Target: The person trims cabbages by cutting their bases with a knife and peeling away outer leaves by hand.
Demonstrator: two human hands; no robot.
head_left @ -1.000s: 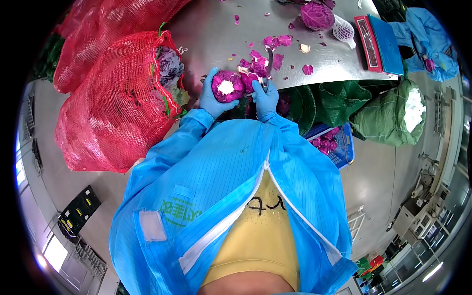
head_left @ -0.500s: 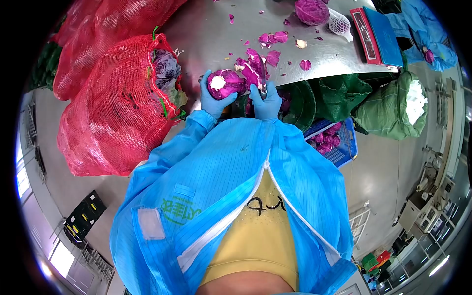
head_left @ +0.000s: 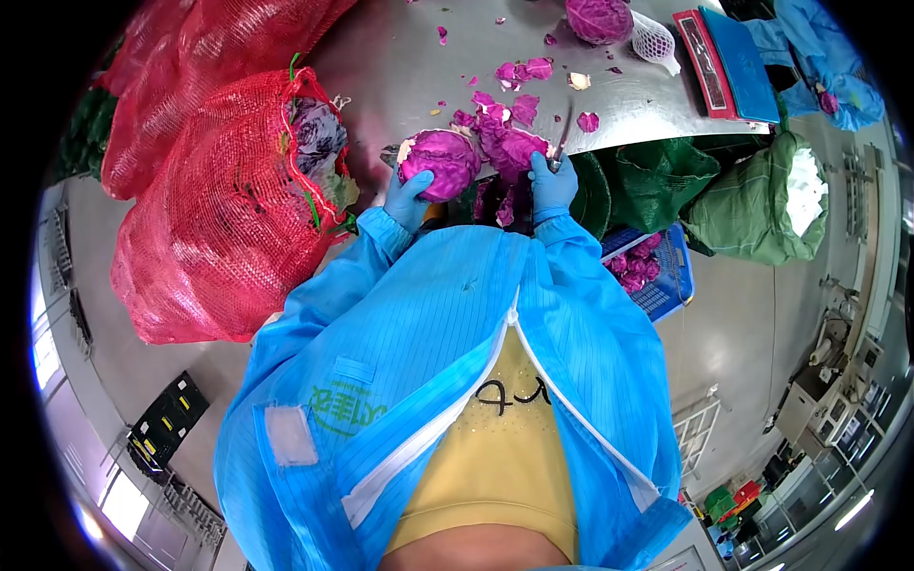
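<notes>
The steel table [head_left: 409, 67] stretched ahead; by its near edge, the cabbage [head_left: 446, 164] sat in the left hand [head_left: 407, 198], thumb clamped on it, other fingers mostly hidden. The right hand [head_left: 554, 183] had just drawn away sideways, leaving a purple leaf [head_left: 520, 150] between them, which suggested another layer was coming off. Its fingers were wrapped around the knife [head_left: 565, 133].

I have the cabbage [head_left: 444, 167] at the near edge of the table [head_left: 390, 90], loose leaves [head_left: 493, 128] just right of it. Left of them I see a mesh sack [head_left: 205, 219], another sack [head_left: 224, 62] behind it. Farther back on the table, a second cabbage [head_left: 598, 19] lies beside a net sleeve [head_left: 654, 41]. A crate [head_left: 678, 276] sits lower right, cabbage pieces [head_left: 636, 266] inside.
</notes>
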